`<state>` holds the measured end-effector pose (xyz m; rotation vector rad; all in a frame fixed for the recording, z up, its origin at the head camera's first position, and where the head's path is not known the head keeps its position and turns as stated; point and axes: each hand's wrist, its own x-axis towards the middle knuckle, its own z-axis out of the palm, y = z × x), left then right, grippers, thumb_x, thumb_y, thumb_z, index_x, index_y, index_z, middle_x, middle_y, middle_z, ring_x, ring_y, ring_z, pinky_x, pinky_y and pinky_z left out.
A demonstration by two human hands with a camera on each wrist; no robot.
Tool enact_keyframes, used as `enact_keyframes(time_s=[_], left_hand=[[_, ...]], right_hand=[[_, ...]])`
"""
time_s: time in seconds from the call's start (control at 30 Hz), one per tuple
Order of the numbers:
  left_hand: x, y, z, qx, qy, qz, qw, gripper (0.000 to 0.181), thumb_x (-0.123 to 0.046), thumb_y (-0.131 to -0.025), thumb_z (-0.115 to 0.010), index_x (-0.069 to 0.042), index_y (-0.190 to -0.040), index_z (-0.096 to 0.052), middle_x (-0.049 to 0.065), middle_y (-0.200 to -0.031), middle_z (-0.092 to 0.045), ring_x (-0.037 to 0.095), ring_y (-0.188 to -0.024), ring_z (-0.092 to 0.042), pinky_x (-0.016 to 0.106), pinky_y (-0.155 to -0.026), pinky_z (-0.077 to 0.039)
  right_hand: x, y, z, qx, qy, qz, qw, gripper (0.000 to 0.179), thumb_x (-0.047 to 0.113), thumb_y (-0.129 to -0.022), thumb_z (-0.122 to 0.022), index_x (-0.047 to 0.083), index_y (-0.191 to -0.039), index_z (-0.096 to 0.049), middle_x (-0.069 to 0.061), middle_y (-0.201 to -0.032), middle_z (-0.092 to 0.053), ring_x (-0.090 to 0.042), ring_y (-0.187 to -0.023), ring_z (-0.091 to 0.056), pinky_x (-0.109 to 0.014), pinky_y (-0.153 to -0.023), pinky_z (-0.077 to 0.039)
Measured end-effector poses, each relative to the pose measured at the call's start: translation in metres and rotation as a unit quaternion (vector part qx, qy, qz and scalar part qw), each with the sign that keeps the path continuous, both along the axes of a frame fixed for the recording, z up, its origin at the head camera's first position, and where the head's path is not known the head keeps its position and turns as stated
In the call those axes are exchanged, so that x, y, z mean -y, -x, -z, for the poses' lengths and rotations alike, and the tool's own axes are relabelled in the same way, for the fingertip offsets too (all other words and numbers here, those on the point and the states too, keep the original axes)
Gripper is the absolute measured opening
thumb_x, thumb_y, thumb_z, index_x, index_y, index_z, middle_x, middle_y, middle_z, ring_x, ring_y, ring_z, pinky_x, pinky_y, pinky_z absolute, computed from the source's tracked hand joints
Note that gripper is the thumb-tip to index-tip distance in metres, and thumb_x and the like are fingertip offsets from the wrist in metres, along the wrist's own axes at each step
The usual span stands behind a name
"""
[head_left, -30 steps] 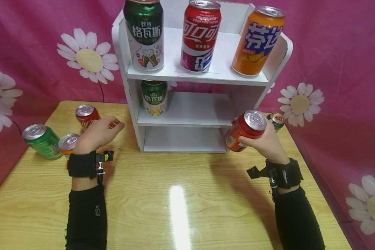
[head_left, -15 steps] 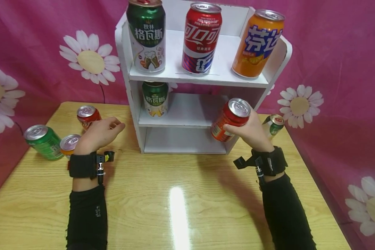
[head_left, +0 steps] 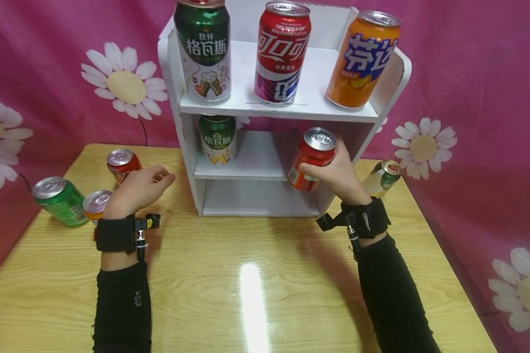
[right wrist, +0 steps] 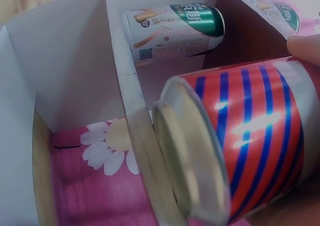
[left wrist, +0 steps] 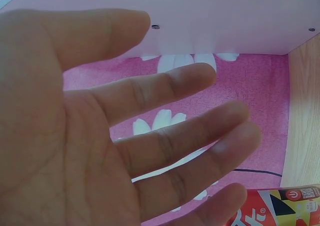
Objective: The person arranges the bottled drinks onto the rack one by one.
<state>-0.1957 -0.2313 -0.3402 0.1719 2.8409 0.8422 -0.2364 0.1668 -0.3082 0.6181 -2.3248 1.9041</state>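
Note:
My right hand [head_left: 340, 171] grips a red soda can [head_left: 311, 159] at the front of the white shelf unit's middle shelf [head_left: 265, 169], toward its right side. In the right wrist view the can's [right wrist: 250, 131] blue-striped lower part shows, its base right at the shelf board's edge. A green and white kvass can [head_left: 218, 139] stands at the left of that same shelf. My left hand [head_left: 139, 189] hovers over the table left of the unit, fingers relaxed and apart in the left wrist view, holding nothing. Close by it are a red can [head_left: 122, 164] and an orange can [head_left: 96, 203], both partly hidden.
On the top shelf stand a kvass can [head_left: 205, 54], a red Coca-Cola can [head_left: 282, 54] and an orange Fanta can [head_left: 362, 61]. A green can [head_left: 62, 202] sits at the table's left, and another kvass can [head_left: 383, 179] right of the unit. Pink floral cloth [head_left: 477, 63] surrounds the table.
My right hand has carried the red soda can leftward and forward, from the unit's right edge to the front of the middle shelf. My left hand has stayed in place.

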Motion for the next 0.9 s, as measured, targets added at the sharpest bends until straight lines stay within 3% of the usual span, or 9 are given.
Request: enact_keyframes(time_s=[0.33,0.53,0.67,0.9], left_hand=[[0.002,0.0,0.001,0.008,-0.005,-0.001,1.0,0.057,-0.046,-0.099,-0.038,0.002,-0.13,-0.048,0.025,-0.123,-0.055,0.036,-0.103,-0.054,0.053,-0.085,-0.044],[0.003,0.0,0.002,0.001,-0.003,-0.001,1.0,0.056,-0.045,-0.099,-0.038,0.002,-0.128,-0.049,0.025,-0.122,-0.056,0.036,-0.102,-0.054,0.053,-0.084,-0.045],[0.003,0.0,0.002,0.004,-0.001,-0.002,1.0,0.057,-0.045,-0.099,-0.038,0.002,-0.129,-0.049,0.025,-0.122,-0.055,0.036,-0.102,-0.054,0.053,-0.084,-0.045],[0.004,0.0,0.003,0.001,-0.003,-0.001,1.0,0.056,-0.045,-0.099,-0.038,0.001,-0.128,-0.05,0.024,-0.119,-0.057,0.035,-0.1,-0.055,0.052,-0.083,-0.046]], right_hand=[[0.008,0.006,0.003,0.01,0.007,0.016,0.9998,0.064,0.008,-0.077,-0.073,0.001,-0.13,-0.037,-0.013,-0.121,-0.054,-0.021,-0.105,-0.054,-0.037,-0.095,-0.043],[0.01,0.006,0.008,0.026,0.028,-0.005,0.9993,0.058,0.008,-0.08,-0.07,0.001,-0.13,-0.04,-0.013,-0.119,-0.056,-0.024,-0.104,-0.055,-0.037,-0.094,-0.044],[0.015,0.007,0.01,0.024,0.016,-0.005,0.9996,0.064,0.006,-0.077,-0.073,0.005,-0.131,-0.039,-0.013,-0.121,-0.055,-0.024,-0.106,-0.054,-0.038,-0.095,-0.044],[0.029,0.008,0.01,0.029,-0.01,0.028,0.9991,0.075,0.006,-0.073,-0.077,0.007,-0.132,-0.03,-0.014,-0.125,-0.049,-0.025,-0.111,-0.05,-0.04,-0.1,-0.04]])
